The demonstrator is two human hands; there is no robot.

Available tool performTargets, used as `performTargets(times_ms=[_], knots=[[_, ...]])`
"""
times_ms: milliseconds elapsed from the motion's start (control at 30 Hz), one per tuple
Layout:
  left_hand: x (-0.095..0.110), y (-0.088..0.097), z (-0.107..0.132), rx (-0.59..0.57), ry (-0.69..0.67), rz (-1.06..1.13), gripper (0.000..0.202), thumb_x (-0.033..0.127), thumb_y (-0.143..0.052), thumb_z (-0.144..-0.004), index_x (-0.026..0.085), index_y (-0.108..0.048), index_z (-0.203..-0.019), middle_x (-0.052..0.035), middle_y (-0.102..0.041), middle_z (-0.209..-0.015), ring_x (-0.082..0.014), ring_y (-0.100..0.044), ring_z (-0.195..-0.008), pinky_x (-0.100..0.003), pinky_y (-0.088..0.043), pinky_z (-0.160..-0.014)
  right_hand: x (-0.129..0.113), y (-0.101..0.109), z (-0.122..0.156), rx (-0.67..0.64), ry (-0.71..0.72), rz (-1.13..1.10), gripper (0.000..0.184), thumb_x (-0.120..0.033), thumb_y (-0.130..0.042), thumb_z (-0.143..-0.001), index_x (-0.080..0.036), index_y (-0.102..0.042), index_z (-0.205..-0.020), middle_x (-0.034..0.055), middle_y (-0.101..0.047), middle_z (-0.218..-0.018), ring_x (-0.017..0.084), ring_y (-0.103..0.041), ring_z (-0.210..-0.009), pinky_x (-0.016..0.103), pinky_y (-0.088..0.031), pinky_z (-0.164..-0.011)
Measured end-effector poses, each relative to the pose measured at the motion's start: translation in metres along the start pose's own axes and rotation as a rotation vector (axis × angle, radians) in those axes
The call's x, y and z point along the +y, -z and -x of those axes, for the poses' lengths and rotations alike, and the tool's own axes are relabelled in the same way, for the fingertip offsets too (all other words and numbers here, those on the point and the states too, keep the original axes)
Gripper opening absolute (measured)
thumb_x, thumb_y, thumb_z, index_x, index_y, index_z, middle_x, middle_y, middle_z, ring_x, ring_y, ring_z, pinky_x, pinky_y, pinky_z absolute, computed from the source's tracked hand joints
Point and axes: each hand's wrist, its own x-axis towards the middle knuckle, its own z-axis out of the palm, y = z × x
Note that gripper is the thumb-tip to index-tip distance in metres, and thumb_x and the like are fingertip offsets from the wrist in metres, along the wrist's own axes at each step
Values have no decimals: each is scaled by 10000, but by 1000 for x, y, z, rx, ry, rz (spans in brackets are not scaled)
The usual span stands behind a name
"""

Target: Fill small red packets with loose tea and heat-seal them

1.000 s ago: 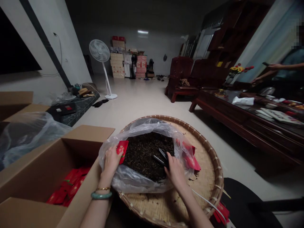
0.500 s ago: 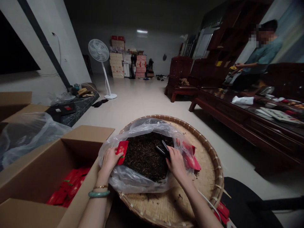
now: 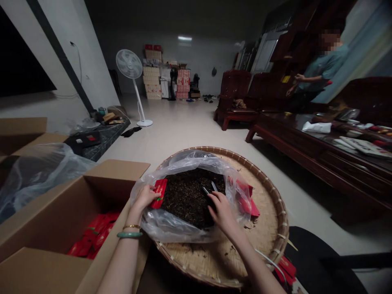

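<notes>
My left hand pinches a small red packet with a green mark, at the left rim of a clear plastic bag. Dark, dry tea leaves fill the open bag. On the right, my right hand is closed on metal tongs; their two tips are apart and point into the leaves. Under the bag lies a round woven bamboo tray, strewn with stray leaves. Several red packets rest on the tray, partly behind the bag's right side.
A cardboard box with several red packets inside stands close on the left. More red packets lie below the tray's right edge, near a black round surface. A person stands beyond the wooden table. A white fan stands farther off.
My right hand and the tongs have shifted slightly within the bag. My left hand keeps the packet at the rim. The person at the back has moved leftward.
</notes>
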Motion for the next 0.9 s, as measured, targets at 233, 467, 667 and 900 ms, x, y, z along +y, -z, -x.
performTargets(times_ms=[233, 467, 667, 900], knots=[[25, -2, 32, 11, -143, 29, 189, 222, -630, -617, 152, -645, -792, 54, -545, -535, -137, -549, -545, -222, -381, -532, -31, 12, 2, -15, -31, -232, 268, -191, -508, -838, -193, -586, -1094, 121, -586, -1110, 238, -562, -1056, 425, -479, -921], [74, -32, 99, -245, -435, 229, 173, 296, -641, -632, 144, -644, -716, 38, -511, -583, -108, -465, -540, -205, -352, -512, -63, 13, -13, 68, -33, -377, 408, -219, -517, -869, -210, -474, -1275, 115, -561, -1216, 212, -532, -1133, 381, -460, -966], [88, -50, 115, -325, -378, 419, 197, 283, -705, -583, 146, -641, -708, -8, -631, -685, -149, -567, -632, -234, -452, -588, -65, 4, -13, 171, 55, -292, 424, -190, -485, -887, -230, -475, -1309, 109, -607, -1121, 207, -575, -1041, 358, -506, -892], [88, -65, 121, -270, -254, 690, 249, 316, -738, -562, 136, -630, -696, -18, -664, -650, -149, -605, -610, -237, -487, -594, -64, 4, -9, 254, 122, -184, 418, -175, -467, -902, -207, -465, -1320, 118, -628, -1111, 205, -593, -1024, 356, -521, -868]])
